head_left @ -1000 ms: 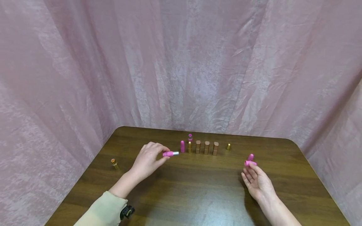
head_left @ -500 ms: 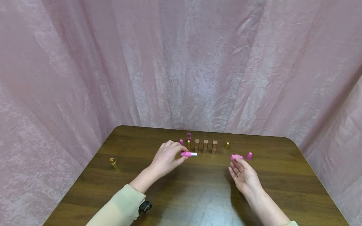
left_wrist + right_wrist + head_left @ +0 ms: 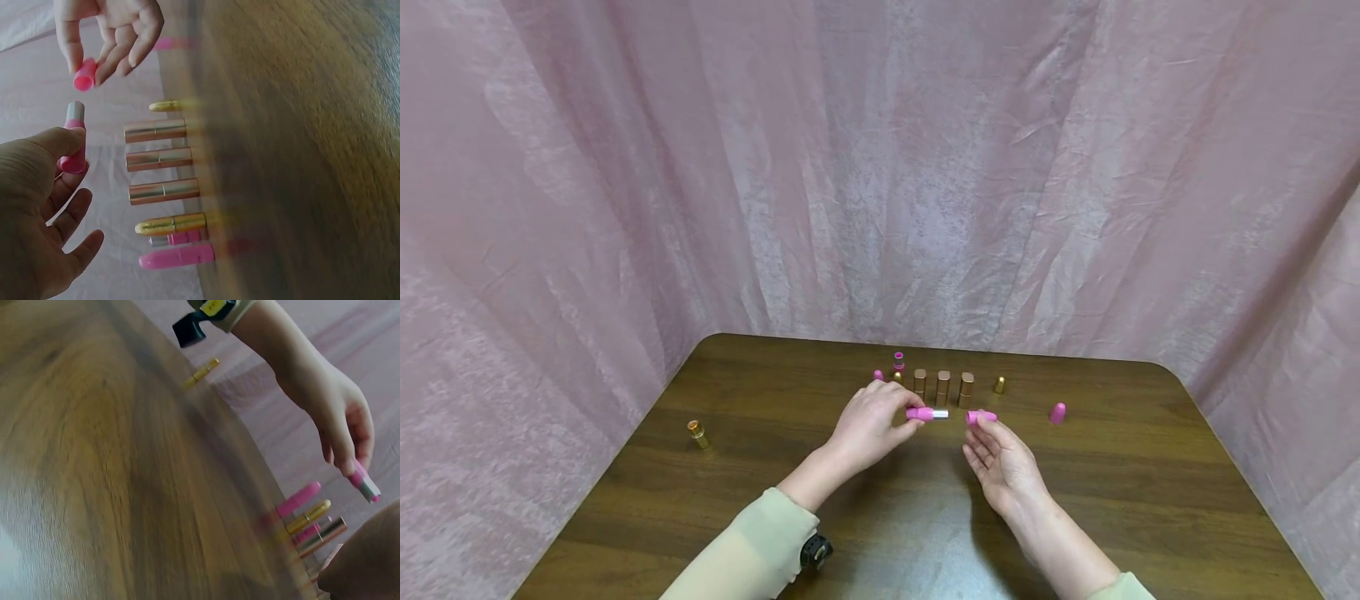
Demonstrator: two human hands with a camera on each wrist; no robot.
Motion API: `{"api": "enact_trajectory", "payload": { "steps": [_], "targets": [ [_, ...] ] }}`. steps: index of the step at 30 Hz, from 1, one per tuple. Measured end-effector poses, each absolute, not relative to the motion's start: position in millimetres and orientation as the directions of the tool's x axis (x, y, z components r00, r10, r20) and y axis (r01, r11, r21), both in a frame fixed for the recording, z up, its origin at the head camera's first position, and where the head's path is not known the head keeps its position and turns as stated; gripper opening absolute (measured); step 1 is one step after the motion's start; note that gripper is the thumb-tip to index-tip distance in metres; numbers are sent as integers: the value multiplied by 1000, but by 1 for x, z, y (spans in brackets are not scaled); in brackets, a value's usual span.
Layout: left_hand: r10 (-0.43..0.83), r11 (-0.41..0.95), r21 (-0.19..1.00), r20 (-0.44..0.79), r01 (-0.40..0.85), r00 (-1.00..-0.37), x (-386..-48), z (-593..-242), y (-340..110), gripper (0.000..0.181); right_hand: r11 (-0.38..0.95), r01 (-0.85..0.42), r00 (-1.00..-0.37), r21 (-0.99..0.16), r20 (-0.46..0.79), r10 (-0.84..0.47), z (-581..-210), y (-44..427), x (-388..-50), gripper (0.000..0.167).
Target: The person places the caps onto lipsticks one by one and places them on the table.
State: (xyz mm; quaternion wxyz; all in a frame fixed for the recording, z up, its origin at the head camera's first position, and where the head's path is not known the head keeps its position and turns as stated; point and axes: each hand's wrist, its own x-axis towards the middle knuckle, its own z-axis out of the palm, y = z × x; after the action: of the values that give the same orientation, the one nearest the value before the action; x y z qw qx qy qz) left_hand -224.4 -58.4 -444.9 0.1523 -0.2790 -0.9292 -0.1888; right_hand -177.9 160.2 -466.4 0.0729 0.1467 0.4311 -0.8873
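Note:
My left hand (image 3: 868, 427) pinches a pink lipstick base (image 3: 919, 413) between thumb and fingers, its silver tube pointing right. Facing it, a pink cap (image 3: 981, 417) is held by the thumb and fingers of my right hand (image 3: 1009, 473), its open end toward the tube. A small gap separates the two parts. In the left wrist view the cap (image 3: 85, 75) and the silver-ended base (image 3: 74, 145) are in line, not touching. The right wrist view shows the base (image 3: 359, 475) in the left hand (image 3: 325, 394); the cap cannot be made out there.
Behind the hands stand several copper tubes (image 3: 943, 388), a gold tube (image 3: 172, 224), a pink tube (image 3: 178, 257) and an uncapped pink base (image 3: 898, 361). A small gold cap (image 3: 999, 385) and pink cap (image 3: 1057, 413) stand right; an uncapped gold base (image 3: 697, 433) stands left.
My left hand has moved right with the base, and my right hand has moved left with the cap. The gap between the two parts has narrowed a lot.

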Motion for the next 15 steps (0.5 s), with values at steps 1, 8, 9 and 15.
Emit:
{"api": "enact_trajectory", "payload": {
  "steps": [1,8,9,15],
  "targets": [
    [460,772,271,387,575,-799,-224,-445,-57,20,-616,256,-947,-745,-320,-6,-467,157,-178,18],
    [463,772,274,374,573,-803,-224,-448,-54,20,-610,230,-960,-758,-278,-16,-472,144,-179,6],
    [464,772,273,375,574,-803,-224,-448,-54,20,-608,226,-963,-761,-269,-21,-472,143,-179,4],
    [475,768,263,378,584,-795,-225,-449,-52,20,-606,236,-958,-760,-286,-14,-472,136,-179,6]
  ]
}}
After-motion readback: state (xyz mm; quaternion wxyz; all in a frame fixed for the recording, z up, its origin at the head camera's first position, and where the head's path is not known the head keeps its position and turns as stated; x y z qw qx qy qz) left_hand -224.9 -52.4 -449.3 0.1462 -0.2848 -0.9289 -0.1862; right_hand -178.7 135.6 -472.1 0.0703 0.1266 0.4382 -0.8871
